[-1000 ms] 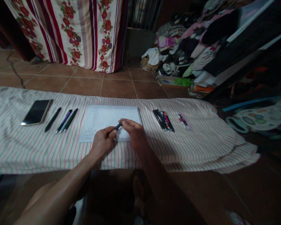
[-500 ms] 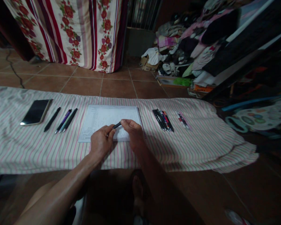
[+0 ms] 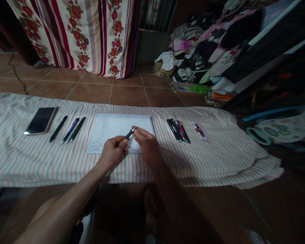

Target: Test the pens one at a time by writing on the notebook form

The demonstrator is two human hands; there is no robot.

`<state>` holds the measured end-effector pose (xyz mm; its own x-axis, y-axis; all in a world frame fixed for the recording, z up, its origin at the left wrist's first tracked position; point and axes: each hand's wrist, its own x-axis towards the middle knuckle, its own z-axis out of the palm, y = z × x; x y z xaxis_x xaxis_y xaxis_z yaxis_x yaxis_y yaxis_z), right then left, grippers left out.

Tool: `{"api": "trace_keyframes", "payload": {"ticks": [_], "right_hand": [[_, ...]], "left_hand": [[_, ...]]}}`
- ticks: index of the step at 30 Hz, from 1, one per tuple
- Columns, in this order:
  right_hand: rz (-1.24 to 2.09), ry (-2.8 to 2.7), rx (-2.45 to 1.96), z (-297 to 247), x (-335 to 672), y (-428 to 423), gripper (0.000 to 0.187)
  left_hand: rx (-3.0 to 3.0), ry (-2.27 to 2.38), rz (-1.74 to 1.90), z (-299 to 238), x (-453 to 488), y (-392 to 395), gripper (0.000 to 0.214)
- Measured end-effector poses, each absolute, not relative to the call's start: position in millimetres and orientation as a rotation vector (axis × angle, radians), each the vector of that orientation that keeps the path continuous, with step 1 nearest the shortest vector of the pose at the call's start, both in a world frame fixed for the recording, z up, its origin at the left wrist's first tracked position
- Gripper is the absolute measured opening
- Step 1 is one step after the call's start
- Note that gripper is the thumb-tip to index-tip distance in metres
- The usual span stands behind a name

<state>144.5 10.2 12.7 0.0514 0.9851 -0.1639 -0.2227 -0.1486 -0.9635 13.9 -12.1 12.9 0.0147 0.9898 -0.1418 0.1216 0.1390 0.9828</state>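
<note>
A dark pen (image 3: 128,134) with a silver end is held tilted above an open spiral-bound notebook (image 3: 114,123). My left hand (image 3: 112,149) is closed round the pen's lower part. At the upper, silver end, the fingertips of my right hand (image 3: 147,144) pinch it. To the left of the notebook lie a thick black pen (image 3: 58,128) and a small group of pens, one of them a purple pen (image 3: 71,129). On the right rests a bunch of several mostly black pens (image 3: 178,131), with pink-and-white pens (image 3: 200,131) farther along.
A smartphone (image 3: 40,121) lies at the left on the striped cloth (image 3: 218,152) covering the low table. Beyond are a tiled floor (image 3: 91,91), a floral curtain (image 3: 91,37) and a heap of clothes (image 3: 193,51). A patterned plastic item (image 3: 282,128) stands at the right.
The pen has tilted more steeply, and its silver end now shows by my right fingertips. My right fingers have risen slightly. The whole view has shifted a little.
</note>
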Motion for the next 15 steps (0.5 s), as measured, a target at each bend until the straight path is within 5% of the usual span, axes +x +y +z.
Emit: {"api": "trace_keyframes", "payload": {"ticks": [15], "right_hand": [[1.302,-0.886,-1.223,13,141,14,0.024]], "left_hand": [[1.502,1.594,1.01,3,8,-14,0.033]]}}
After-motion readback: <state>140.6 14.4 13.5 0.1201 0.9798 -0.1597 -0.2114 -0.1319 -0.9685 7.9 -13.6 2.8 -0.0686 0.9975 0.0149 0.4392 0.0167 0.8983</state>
